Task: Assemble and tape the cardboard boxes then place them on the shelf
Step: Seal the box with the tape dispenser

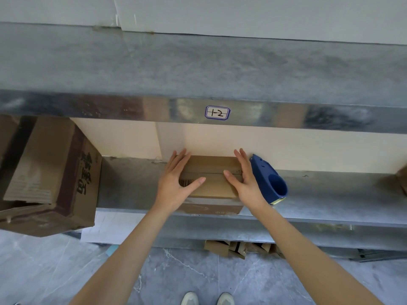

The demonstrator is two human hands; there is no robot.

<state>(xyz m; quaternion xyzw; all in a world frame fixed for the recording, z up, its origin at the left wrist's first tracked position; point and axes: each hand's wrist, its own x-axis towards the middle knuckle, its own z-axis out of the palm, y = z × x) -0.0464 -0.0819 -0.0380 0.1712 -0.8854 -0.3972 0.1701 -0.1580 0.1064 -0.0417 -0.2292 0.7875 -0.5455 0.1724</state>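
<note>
Head view: a person stands facing a metal shelf (136, 183), both bare arms stretched forward over a grey marbled floor (55, 271).
Left grip: the left hand (176, 183) lies flat and spread on the left part of the small cardboard box (211, 172), fingers extended, thumb laid across the top near a printed barcode; nothing is clenched.
Right grip: the right hand (244, 179) lies flat and spread on the right edge of the same box, thumb pointing inward over the centre seam; it grasps nothing.
Box position: it sits on the shelf between the two hands, its far edge near the pale back wall, its near face at the shelf's front lip.
Box top: the flaps are closed, with a seam line running across between the thumbs; whether tape covers it cannot be told.
Tape dispenser: a blue tape dispenser (268, 179) rests on the shelf just to the right of the right hand, seemingly touching or nearly touching the back of it.
Large carton: a big brown carton (50, 172) with black printed characters sits well to the left of the left hand, tilted and hanging over the shelf's front edge.
Label: a white sticker (217, 112) with a blue border, handwritten "1-2", is on the upper shelf rail (308, 119) above the hands.
Below the hands: flattened cardboard pieces (237, 248) lie under the shelf.
Shoes: two pale shoes (207, 298) show at the bottom edge.
</note>
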